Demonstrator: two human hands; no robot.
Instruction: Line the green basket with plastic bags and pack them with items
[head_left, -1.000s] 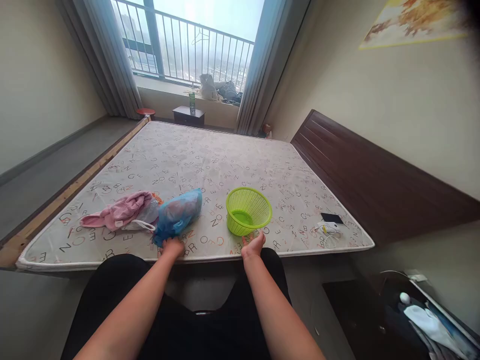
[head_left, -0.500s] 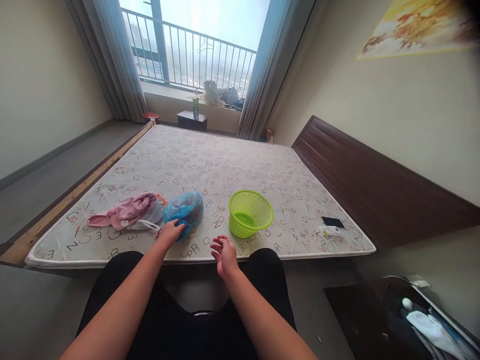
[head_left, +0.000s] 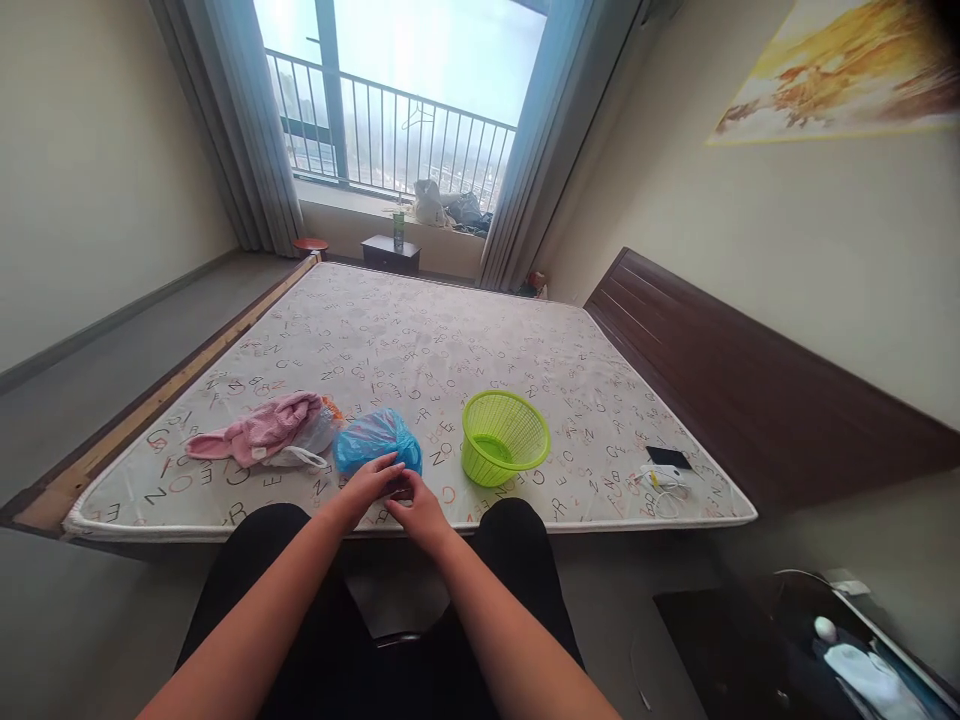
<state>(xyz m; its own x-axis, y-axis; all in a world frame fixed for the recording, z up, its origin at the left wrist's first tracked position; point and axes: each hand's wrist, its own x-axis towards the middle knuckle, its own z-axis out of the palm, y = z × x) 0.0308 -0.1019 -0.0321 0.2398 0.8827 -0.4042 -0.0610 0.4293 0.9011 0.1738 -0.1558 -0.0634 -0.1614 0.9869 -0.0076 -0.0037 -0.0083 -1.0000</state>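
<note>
A blue plastic bag (head_left: 377,436) with something bulky in it lies on the mattress near its front edge. My left hand (head_left: 369,492) is at the near side of the bag, its fingers closed on the gathered plastic. From the right, my right hand (head_left: 420,512) meets it there, fingers curled and pinching the same part of the bag. The hands partly hide what the fingertips hold. Just right of the bag stands a green plastic basket (head_left: 505,438), upright, with nothing visible inside.
A pink cloth (head_left: 266,430) lies left of the bag beside a clear plastic bag (head_left: 315,435). At the right are a black phone (head_left: 667,457) and a white cable (head_left: 666,485). The mattress (head_left: 420,330) meets a dark headboard (head_left: 712,355). My knees touch its front side.
My right hand has moved left, from in front of the basket to the blue bag. The bag has been turned, and its gathered part now faces my hands. The view has tilted up slightly.
</note>
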